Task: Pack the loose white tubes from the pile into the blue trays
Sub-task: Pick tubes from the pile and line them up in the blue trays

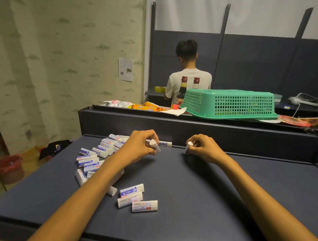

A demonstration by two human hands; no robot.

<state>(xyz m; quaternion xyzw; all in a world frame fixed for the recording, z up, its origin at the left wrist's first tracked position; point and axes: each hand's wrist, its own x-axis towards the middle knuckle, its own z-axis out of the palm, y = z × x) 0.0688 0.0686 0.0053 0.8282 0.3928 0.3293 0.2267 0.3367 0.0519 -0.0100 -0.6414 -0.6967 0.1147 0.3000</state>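
Note:
Several loose white tubes with blue print [92, 161] lie in a pile on the left of the dark blue table [206, 194]. Three more tubes [134, 197] lie apart near the table's middle front. My left hand [141, 146] grips one white tube [155, 145] at the far side of the table, its wide end toward me. Another tube [165, 143] lies along the back edge just behind that hand. My right hand [204, 149] holds a white tube [188, 147] upright, its lower end near the table. No blue tray is in view.
A raised dark ledge [190, 128] runs behind the table. On the counter beyond it are an upturned green basket [231, 104], snack packets [148, 106] and two bottles [182, 88]. A person [188, 74] stands there with their back turned. A red bucket [8, 167] sits on the floor, left.

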